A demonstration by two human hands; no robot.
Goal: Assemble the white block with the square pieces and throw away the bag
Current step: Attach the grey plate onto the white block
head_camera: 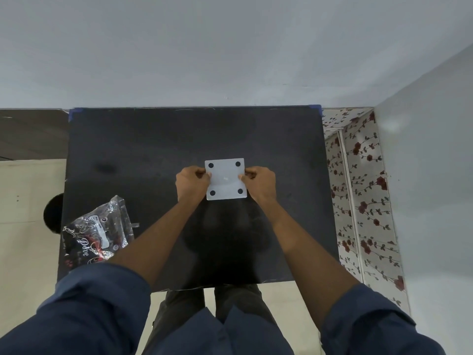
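A white square piece [225, 179] with a dark round hole near each corner is held flat over the middle of the black table [158, 149]. My left hand [192, 184] pinches its left edge and my right hand [259, 182] pinches its right edge. Whether further pieces lie under it is hidden. A crinkled clear plastic bag [98, 233] with dark printing lies on the table's front left corner, partly behind my left forearm.
The table stands against a grey wall. A flower-patterned cloth cabinet [363, 201] is close on the right. A dark round object [53, 213] sits on the pale floor left of the table. My legs stand at the table's front edge.
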